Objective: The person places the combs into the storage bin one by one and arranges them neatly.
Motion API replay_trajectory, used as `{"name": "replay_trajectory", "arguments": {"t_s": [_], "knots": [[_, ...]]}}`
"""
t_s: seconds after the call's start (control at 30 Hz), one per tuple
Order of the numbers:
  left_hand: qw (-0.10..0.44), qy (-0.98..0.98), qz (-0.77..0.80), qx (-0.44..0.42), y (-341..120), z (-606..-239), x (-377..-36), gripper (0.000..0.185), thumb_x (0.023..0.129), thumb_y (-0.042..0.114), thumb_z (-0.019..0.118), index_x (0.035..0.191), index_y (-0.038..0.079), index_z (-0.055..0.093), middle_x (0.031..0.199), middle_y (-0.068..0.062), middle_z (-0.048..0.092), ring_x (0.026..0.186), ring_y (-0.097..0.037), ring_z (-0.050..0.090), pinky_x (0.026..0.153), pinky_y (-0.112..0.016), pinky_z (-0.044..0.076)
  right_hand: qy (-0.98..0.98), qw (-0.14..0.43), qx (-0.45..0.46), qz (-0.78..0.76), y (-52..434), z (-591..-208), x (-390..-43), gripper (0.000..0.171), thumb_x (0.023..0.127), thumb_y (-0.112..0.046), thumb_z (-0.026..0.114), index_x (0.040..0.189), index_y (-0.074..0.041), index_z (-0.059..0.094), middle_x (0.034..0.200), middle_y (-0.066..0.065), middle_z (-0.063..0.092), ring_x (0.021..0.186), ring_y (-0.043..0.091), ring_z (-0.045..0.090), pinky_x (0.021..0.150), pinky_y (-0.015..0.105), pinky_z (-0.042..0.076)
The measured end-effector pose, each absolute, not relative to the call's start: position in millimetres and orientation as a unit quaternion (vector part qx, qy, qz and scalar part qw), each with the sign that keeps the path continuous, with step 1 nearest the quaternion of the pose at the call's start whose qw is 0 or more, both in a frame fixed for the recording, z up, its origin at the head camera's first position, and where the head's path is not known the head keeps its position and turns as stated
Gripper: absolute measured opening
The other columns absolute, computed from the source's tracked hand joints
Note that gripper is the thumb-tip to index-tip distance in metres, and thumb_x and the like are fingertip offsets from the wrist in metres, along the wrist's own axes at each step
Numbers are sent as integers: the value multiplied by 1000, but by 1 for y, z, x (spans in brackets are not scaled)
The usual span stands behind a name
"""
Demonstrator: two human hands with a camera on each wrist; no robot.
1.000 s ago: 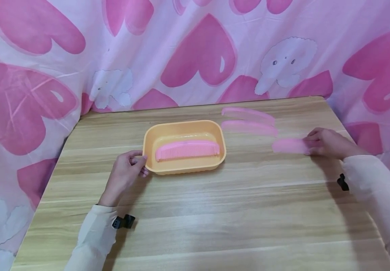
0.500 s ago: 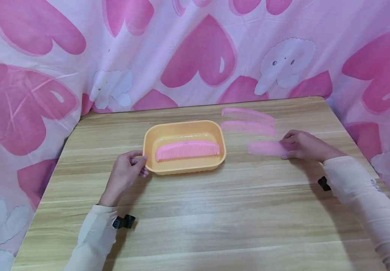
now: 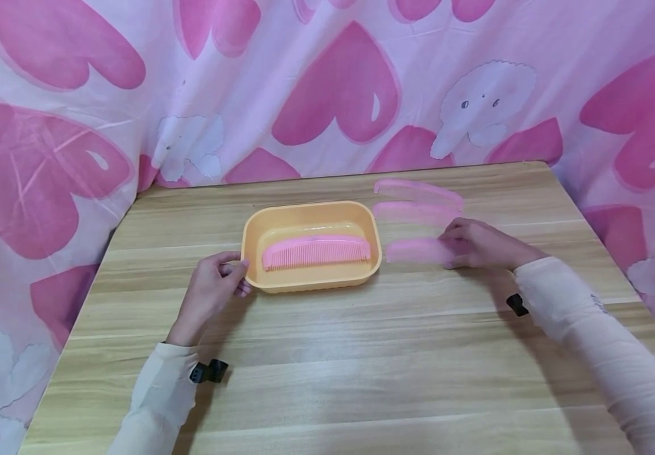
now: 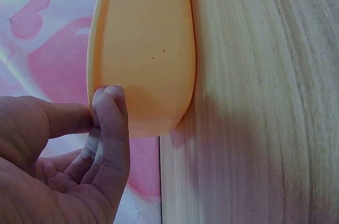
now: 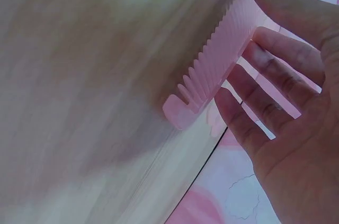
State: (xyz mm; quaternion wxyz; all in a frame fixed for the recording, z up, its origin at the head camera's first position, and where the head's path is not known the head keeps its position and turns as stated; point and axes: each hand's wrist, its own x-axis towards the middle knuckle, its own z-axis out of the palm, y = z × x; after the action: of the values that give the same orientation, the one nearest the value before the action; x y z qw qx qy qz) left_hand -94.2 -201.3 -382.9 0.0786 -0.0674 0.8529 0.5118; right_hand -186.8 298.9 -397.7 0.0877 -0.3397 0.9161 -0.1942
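Note:
My left hand [image 3: 210, 291] pinches the left end of a yellow-orange plastic tub [image 3: 304, 216]. The left wrist view has the thumb and fingertips closed on the rim beside the tub's outer wall [image 4: 143, 38]. Inside the tub lies one pink comb [image 3: 316, 251], teeth toward me. Just right of the tub, my right hand [image 3: 483, 245] grips another pink comb [image 3: 415, 251] by its right end. In the right wrist view this comb [image 5: 212, 68] sits between thumb and fingers, slanted, its far end partly hidden by the thumb.
Two more pink combs, a curved far comb [image 3: 418, 188] and a nearer comb [image 3: 412, 211], lie behind the right hand on the wooden table [image 3: 327, 366]. A pink heart-patterned cloth [image 3: 333, 88] hangs along the table's back and sides.
My right hand has slid left with its comb, from the table's right side to near the tub. The left hand and the tub stay where they were.

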Motion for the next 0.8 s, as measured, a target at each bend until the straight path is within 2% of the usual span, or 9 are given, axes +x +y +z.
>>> {"name": "replay_trajectory", "arguments": {"t_s": [0.43, 0.8], "knots": [[83, 853, 510, -74, -201, -383, -94, 36, 105, 11, 55, 134, -11, 54, 78, -12, 70, 64, -15, 68, 63, -30, 63, 923, 133, -289, -216, 294, -396, -192, 40, 74, -17, 91, 106, 1, 74, 97, 5, 64, 86, 22, 57, 76, 40, 54], [80, 853, 510, -69, -201, -382, -94, 36, 105, 11, 55, 133, -11, 54, 79, -14, 70, 64, -17, 68, 63, -30, 63, 927, 136, -274, -217, 295, -397, -193, 48, 71, -19, 92, 109, 4, 73, 101, 7, 65, 88, 22, 57, 79, 40, 53]]}}
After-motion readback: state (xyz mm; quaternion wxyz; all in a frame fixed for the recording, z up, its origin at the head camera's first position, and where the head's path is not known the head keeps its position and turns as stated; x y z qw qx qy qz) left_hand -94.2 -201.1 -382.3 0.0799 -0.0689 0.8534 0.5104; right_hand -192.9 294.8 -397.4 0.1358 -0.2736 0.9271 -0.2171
